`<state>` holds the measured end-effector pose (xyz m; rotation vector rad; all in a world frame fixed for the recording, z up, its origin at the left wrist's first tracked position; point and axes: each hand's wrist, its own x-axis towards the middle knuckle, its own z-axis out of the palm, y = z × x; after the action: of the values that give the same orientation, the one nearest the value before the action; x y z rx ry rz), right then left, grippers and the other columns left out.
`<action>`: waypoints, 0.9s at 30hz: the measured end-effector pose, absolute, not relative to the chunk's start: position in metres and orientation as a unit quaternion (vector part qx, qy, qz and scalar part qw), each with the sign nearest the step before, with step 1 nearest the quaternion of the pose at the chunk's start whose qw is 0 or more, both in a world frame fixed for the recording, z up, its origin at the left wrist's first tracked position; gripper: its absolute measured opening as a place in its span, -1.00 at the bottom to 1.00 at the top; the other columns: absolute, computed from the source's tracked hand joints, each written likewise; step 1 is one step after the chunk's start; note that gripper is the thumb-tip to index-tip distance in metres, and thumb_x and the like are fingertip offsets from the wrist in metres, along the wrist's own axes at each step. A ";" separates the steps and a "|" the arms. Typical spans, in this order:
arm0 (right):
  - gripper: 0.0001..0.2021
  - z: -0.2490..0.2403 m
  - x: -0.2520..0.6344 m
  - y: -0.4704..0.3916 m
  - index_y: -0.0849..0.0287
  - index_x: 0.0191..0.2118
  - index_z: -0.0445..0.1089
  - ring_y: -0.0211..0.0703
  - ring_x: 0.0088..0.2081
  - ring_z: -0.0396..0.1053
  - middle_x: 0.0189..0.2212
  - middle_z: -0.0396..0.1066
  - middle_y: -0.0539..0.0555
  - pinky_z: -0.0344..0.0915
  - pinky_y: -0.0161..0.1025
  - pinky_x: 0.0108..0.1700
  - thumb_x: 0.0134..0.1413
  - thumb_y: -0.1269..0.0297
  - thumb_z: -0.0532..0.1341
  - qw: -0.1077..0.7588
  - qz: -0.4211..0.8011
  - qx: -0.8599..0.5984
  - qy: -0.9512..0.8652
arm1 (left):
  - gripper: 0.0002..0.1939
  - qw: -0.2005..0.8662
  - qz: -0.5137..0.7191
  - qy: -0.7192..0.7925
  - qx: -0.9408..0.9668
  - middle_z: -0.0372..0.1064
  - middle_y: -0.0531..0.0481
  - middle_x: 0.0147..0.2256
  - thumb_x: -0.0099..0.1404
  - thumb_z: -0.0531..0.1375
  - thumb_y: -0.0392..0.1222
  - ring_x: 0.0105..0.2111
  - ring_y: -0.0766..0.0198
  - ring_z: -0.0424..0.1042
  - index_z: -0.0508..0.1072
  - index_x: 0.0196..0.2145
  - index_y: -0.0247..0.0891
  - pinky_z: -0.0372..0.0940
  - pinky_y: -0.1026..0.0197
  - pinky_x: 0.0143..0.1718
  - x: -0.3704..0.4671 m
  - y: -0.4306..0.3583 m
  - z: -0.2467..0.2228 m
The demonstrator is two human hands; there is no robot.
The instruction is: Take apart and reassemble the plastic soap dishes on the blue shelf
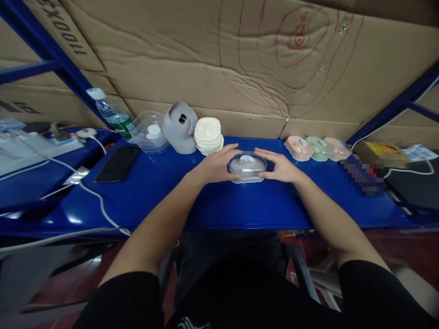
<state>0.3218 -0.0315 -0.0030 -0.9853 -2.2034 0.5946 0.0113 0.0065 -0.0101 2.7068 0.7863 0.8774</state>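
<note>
Between my hands, over the middle of the blue table, is a grey plastic box with a clear domed lid [247, 168] and a round white sticker on top. My left hand [221, 165] grips its left side, with the thumb low at the front and the fingers around the back. On the opposite side my right hand [279, 167] holds the box the same way, thumb at the front edge. The underside of the box is hidden, so I cannot tell whether it touches the table.
Behind on the left stand stacked clear lids [151, 132], grey trays [180, 128], cream trays [208, 135] and a water bottle [115, 116]. A phone [117, 163] lies at left. Pink and green lidded boxes [319, 148] line the back right. Cardboard [192, 55] walls the rear.
</note>
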 end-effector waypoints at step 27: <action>-0.14 -0.022 0.319 -0.022 0.02 0.31 0.37 0.25 0.41 0.29 0.41 0.29 0.26 0.26 0.26 0.42 -0.02 -0.32 0.47 0.256 0.120 -0.405 -0.869 | -0.18 0.164 0.160 0.357 0.906 0.01 -0.29 0.51 0.35 0.33 0.02 0.48 -0.13 0.12 0.21 0.48 -0.14 0.06 -0.18 0.48 0.015 0.011 -0.017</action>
<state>0.3187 -0.0222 -0.0222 -1.0986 -2.3596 0.3261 0.0154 0.0106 -0.0174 2.5824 1.0166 0.4560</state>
